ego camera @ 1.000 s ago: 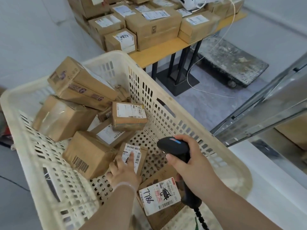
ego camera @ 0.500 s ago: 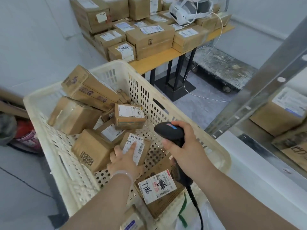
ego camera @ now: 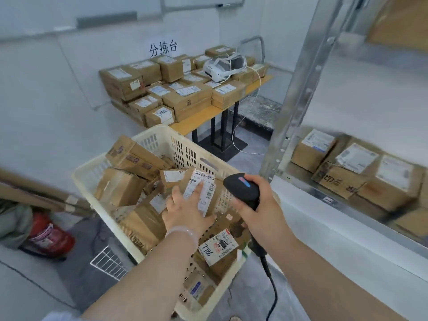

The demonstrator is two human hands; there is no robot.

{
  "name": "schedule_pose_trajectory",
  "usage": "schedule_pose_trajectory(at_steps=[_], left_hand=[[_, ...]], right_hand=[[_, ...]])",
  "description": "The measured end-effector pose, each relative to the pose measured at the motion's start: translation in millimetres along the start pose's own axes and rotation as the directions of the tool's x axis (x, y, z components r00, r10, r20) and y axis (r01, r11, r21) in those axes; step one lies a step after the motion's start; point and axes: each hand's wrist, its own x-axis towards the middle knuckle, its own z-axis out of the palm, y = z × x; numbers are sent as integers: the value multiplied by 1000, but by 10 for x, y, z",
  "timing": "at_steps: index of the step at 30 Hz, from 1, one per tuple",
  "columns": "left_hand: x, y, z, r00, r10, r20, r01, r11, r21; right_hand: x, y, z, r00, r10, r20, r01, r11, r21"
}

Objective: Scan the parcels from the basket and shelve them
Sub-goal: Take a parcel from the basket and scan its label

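Several parcels (ego camera: 120, 186) in cream basket (ego camera: 159, 130), left hand (ego camera: 185, 212) fingers (ego camera: 198, 188) clamped on labelled parcel (ego camera: 206, 179), right hand (ego camera: 261, 205) fingers (ego camera: 239, 206) round scanner (ego camera: 240, 186)

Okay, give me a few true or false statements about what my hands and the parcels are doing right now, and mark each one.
1. The left hand holds a labelled parcel above the basket. True.
2. The right hand is empty. False: it grips the black scanner.
3. Several cardboard parcels sit on the metal shelf. True.
4. The parcel marked 7786 sits on the metal shelf. False: it lies in the basket, near the person.
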Motion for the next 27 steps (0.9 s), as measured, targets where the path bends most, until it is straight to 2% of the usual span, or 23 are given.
schedule_pose_trajectory(at_steps=[6,13,22,27], left_hand=[[-469,205,-436,978,143,-150,-154,986,-61],[-930,570,-790,909,237,-344,-259,966,-18],[-1650,1195,-774,877,245,-414,-282,959,-28],[-2052,1593,-670,880,250,-403,-294,955,-49]], right_hand=[[-670,-461,-266,988,-108,-111,103,993,-50],[-1209,-747,-669,957,-199,-214,191,980,-58],[-1840,-755,-1362,931,-227,-287,216,974,-70],[-2181,-750,-1718,916,-310,-254,277,948,-159]])
